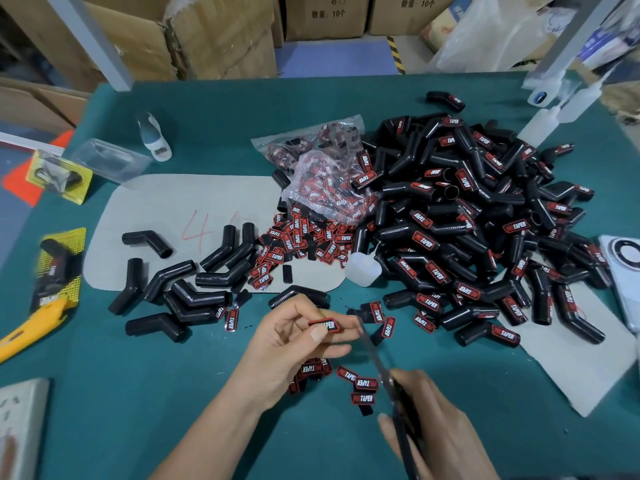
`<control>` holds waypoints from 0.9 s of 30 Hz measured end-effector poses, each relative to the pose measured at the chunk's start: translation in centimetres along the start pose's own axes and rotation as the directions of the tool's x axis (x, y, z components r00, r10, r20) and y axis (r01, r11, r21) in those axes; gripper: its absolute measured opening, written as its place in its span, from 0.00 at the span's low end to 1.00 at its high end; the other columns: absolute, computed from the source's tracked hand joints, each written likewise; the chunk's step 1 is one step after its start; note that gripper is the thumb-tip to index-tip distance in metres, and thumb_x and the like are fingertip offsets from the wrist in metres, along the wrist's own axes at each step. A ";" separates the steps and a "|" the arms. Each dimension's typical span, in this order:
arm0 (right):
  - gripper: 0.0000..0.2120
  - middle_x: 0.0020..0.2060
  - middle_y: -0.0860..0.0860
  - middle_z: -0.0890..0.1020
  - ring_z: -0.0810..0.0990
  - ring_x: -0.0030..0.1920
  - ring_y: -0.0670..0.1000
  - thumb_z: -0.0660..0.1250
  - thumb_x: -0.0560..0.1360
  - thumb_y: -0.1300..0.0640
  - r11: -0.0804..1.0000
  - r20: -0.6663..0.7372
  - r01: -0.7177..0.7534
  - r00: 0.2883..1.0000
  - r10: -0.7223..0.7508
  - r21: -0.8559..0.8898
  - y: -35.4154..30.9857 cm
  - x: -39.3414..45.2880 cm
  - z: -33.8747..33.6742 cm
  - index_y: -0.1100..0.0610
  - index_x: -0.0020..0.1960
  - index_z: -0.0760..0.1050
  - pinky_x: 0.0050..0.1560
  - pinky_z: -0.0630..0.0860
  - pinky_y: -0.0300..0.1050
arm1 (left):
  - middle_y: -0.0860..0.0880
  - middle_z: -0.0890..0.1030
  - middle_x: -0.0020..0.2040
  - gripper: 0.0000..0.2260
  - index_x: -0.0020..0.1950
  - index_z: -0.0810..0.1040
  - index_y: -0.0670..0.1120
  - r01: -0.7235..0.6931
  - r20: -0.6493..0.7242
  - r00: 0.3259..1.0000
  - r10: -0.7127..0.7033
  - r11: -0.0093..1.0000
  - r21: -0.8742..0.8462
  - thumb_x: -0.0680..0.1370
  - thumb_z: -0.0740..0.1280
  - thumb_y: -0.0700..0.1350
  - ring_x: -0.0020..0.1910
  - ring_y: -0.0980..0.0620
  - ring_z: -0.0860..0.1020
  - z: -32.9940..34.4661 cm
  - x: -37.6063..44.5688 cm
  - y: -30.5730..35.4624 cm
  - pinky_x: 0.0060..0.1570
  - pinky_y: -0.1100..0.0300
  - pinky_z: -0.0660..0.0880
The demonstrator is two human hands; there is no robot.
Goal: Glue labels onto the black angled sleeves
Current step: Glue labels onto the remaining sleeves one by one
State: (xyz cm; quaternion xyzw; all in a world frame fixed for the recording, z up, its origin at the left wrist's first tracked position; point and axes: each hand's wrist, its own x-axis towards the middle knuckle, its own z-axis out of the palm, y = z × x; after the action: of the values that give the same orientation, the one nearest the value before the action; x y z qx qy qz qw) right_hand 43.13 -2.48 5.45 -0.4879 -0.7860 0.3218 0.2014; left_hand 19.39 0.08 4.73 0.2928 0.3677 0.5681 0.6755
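Label point(323, 324) pinched in left hand point(291, 344), scissors point(384, 372) in right hand point(429, 424)

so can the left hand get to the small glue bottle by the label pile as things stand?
Probably not yet: the left hand pinches a label and would have to drop it first. The path up to the glue bottle looks open, with only loose labels lying between.

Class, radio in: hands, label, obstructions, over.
Left hand pinching one label. Right hand gripping scissors, blades by that label. Loose labels under both hands.
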 end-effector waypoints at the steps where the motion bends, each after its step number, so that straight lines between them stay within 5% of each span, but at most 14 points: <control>1: 0.16 0.40 0.42 0.74 0.71 0.33 0.39 0.66 0.73 0.40 0.999 0.005 -0.027 1.000 0.027 0.025 0.1 -0.2 -0.3 0.34 0.60 0.69 0.35 0.74 0.33 | 0.39 0.86 0.57 0.09 0.45 0.80 0.52 -0.003 -0.005 1.000 0.003 1.000 0.002 0.77 0.77 0.53 0.57 0.41 0.86 -0.1 0.0 0.0 0.51 0.57 0.83; 12: 0.19 0.42 0.40 0.71 0.71 0.36 0.37 0.66 0.73 0.39 0.997 0.057 -0.006 0.998 0.011 -0.081 -0.7 1.1 -0.1 0.36 0.63 0.67 0.30 0.79 0.43 | 0.41 0.87 0.57 0.06 0.47 0.81 0.52 -0.024 0.061 0.998 0.023 0.999 0.027 0.78 0.76 0.51 0.59 0.37 0.85 0.1 0.0 -0.1 0.52 0.54 0.83; 17: 0.17 0.42 0.41 0.71 0.77 0.36 0.47 0.65 0.74 0.41 0.992 0.020 0.039 0.999 -0.037 -0.121 -1.9 2.1 -0.2 0.42 0.61 0.70 0.26 0.75 0.40 | 0.42 0.87 0.56 0.03 0.48 0.82 0.52 -0.047 0.107 0.993 0.046 0.999 0.008 0.79 0.75 0.49 0.58 0.39 0.86 0.2 -0.1 0.0 0.51 0.55 0.83; 27: 0.16 0.43 0.39 0.66 0.74 0.36 0.44 0.64 0.75 0.40 0.992 0.024 0.048 0.999 -0.045 -0.117 -2.2 2.5 0.0 0.41 0.61 0.69 0.26 0.74 0.40 | 0.44 0.87 0.57 0.02 0.49 0.83 0.53 -0.044 0.099 0.994 0.041 0.999 0.030 0.79 0.75 0.49 0.58 0.41 0.86 -0.1 -0.1 0.1 0.53 0.55 0.83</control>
State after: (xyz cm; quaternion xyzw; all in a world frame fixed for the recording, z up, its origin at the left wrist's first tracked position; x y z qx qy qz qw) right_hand 40.66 -0.93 7.01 -0.4770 -0.8169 0.2755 0.1712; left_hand 19.22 0.02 4.76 0.3388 0.3368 0.5614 0.6757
